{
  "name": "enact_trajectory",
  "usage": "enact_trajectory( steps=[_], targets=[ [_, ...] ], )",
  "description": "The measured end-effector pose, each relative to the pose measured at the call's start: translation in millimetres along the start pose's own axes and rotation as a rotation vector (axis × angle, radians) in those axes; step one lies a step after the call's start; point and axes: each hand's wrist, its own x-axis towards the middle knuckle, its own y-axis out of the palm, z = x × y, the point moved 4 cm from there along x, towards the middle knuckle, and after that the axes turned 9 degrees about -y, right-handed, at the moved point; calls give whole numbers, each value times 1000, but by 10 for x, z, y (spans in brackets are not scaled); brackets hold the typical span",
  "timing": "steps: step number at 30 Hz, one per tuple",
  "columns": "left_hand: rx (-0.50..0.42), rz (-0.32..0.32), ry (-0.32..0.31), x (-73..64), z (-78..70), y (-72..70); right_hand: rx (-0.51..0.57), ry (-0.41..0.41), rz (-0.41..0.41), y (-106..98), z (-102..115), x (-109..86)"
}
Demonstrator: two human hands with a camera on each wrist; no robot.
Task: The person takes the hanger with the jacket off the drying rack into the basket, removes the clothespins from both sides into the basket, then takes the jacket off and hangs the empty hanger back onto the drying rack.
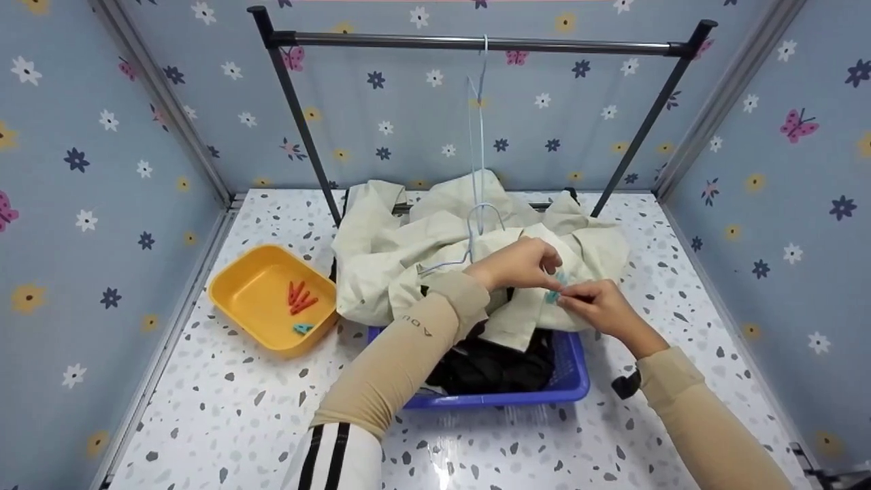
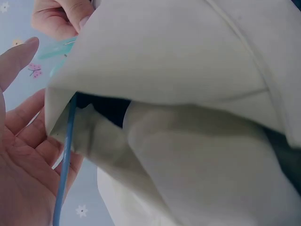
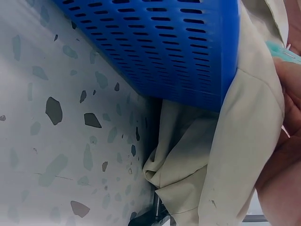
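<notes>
My right hand (image 1: 605, 309) pinches a teal clothespin (image 1: 552, 297) at the right part of a cream-coloured garment (image 1: 371, 272). Close beside it is my left hand (image 1: 524, 264), over the same cloth. In the left wrist view the left palm (image 2: 28, 165) faces the camera, its thumb apart and its fingers partly behind the cloth corner. A light blue wire hanger (image 1: 446, 264) lies in the garment, its hook upward; its blue wire (image 2: 67, 155) comes out of the cloth opening beside the left fingers. The right wrist view shows the teal clothespin (image 3: 284, 52) at the right fingertips.
The garment drapes over a blue basket (image 1: 575, 381) with dark cloth (image 1: 500, 367) inside. Behind stands a dark clothes rack (image 1: 381, 41), another light blue hanger (image 1: 482, 122) on its bar. At left, a yellow tub (image 1: 248, 286) holds several red clothespins (image 1: 299, 299) and a teal one (image 1: 303, 328).
</notes>
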Motion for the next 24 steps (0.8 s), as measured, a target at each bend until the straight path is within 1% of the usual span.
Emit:
enact_trajectory(
  steps=[2, 4, 8, 12, 16, 20, 24],
  targets=[
    [11, 6, 6, 10, -7, 22, 19, -7, -4, 6, 3, -5],
    [12, 8, 12, 17, -11, 39, 33, 2, -5, 7, 1, -14],
    [-9, 3, 26, 26, -6, 54, 76, 75, -10, -8, -38, -47],
    [-28, -9, 40, 29, -2, 53, 165, 141, -29, -40, -85, -90],
    [-25, -22, 58, 30, -1, 47, 228, 132, -46, -65, -109, -117],
    [-9, -27, 77, 29, -2, 44, 225, 121, -50, -69, -112, -118],
    [-3, -36, 103, 17, -8, 39, 191, 136, -49, -68, -98, -111]
  ],
)
